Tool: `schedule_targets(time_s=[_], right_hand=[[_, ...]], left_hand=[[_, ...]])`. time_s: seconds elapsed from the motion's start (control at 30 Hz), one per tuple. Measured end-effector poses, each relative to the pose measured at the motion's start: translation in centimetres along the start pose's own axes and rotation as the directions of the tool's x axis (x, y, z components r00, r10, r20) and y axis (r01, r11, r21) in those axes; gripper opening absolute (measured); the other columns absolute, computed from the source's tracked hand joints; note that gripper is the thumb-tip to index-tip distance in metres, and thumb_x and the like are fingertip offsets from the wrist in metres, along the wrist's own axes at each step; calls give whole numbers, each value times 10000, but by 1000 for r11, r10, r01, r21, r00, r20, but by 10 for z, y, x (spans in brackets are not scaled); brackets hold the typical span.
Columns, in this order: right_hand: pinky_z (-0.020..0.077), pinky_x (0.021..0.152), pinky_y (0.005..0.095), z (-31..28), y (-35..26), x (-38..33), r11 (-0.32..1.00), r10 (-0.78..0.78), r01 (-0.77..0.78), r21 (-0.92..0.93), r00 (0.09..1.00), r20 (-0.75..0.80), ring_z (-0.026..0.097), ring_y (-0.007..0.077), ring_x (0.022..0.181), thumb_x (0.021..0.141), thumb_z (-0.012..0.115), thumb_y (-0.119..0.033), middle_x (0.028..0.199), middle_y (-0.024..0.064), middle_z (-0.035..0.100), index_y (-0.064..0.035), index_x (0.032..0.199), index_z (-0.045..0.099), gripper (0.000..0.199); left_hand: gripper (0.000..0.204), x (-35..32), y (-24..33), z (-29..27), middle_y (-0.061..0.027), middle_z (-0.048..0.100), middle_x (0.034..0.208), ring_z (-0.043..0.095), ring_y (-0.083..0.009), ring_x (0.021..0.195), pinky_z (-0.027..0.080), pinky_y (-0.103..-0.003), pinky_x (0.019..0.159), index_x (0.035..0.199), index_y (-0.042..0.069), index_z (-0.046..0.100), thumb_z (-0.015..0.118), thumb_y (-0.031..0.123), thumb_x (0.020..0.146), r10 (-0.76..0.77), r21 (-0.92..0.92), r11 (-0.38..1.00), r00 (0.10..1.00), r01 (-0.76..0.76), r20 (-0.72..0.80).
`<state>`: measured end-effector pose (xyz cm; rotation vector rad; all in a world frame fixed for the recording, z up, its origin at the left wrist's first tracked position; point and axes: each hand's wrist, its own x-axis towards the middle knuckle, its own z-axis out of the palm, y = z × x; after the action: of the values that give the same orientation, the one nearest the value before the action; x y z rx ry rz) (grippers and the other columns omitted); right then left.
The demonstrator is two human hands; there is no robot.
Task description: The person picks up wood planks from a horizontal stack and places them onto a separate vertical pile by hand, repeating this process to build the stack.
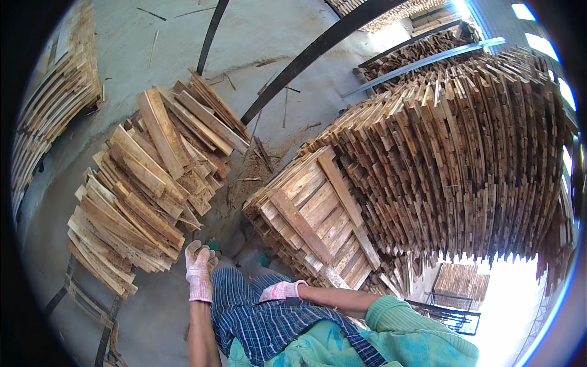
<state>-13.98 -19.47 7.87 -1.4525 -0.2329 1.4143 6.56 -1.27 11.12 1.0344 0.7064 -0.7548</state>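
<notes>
In the head view, the left hand (199,272), in a pink and white work glove, was raised just beside the near right corner of a pile of loose boards (147,183). Its fingers were loosely extended with nothing visible in their grasp; whether they touched the pile could not be told. The right hand (282,291), gloved alike, lay against the plaid apron (263,324), near the near edge of a low stack of boards (318,211). Its fingers were turned out of sight, so whether they were clenched or released could not be told.

The loose boards lay unevenly, roughly side by side, some on top of others, with a dark metal frame (112,321) jutting from under their near edge. On the low stack, two narrow boards (348,199) lay across the rest, one along its right edge, the other nearer its left edge. Directly to its right rose a tall stack of boards (452,153). Wood scraps (262,153) littered the floor (134,49) between the pile and the low stack.
</notes>
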Motion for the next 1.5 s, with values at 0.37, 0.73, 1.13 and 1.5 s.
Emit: schedule_targets(time_s=[0.37,0.73,1.13,1.5], right_hand=[[436,1079,363,3,3,-6,988,-91,71,-138,986,-142,590,289,1252,983,539,-193,1349,136,631,-61,1357,608,402],[434,1061,341,-14,21,-6,999,-20,24,36,993,-120,610,216,1195,1018,496,-253,1298,111,665,-5,1332,608,416],[345,1175,326,-51,-51,-16,989,15,-16,145,1000,6,511,197,1339,1050,477,-208,1433,93,575,3,1417,539,429],[369,1153,340,-87,-41,-27,989,113,-88,-122,970,217,535,242,1307,1039,444,-185,1408,125,583,-25,1417,544,422]], left_hand=[[425,-23,-15,-6,-72,590,1067,648,-171,834,544,-290,678,1306,82,500,668,112,917,46,36,998,999,-47,29],[474,-36,1,-3,-55,597,959,570,-122,717,480,-265,589,1321,53,477,653,103,883,89,102,991,996,-89,2],[486,-40,10,-50,-80,602,1013,571,-139,778,489,-285,622,1357,65,477,650,140,909,71,183,982,989,-47,-127],[475,0,-30,-88,-82,616,974,588,-162,757,503,-311,602,1333,49,495,663,154,901,82,133,990,952,-44,-294]])
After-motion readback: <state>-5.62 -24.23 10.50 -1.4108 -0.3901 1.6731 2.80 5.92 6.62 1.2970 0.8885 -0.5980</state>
